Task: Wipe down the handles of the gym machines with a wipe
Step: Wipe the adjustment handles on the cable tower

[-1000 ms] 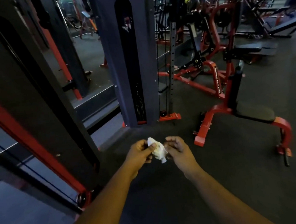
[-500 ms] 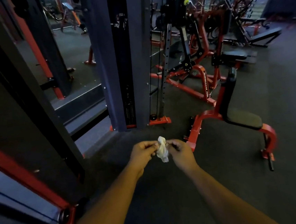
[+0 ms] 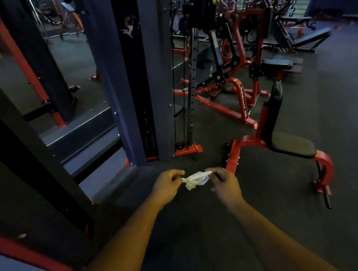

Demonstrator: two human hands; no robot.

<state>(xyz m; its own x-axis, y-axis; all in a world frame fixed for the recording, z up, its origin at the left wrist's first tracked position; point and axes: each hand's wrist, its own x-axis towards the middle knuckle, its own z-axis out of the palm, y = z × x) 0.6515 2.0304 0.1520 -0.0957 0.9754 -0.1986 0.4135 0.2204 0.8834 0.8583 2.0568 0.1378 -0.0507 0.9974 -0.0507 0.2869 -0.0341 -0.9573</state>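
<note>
Dark rubber floor (image 3: 336,120) fills most of the frame. Grey cable-machine tower (image 3: 111,76) stands upper centre, cables and red base foot at its right side. Red-framed seat bench (image 3: 288,144) sits right of centre, black pads. Lower centre: left hand (image 3: 167,186) and right hand (image 3: 224,183), each pinching one end of a crumpled white wipe (image 3: 194,178) stretched between them, above the floor.

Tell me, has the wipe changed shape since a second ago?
Yes. The wipe is now stretched sideways between the left hand and right hand, instead of bunched up.
</note>
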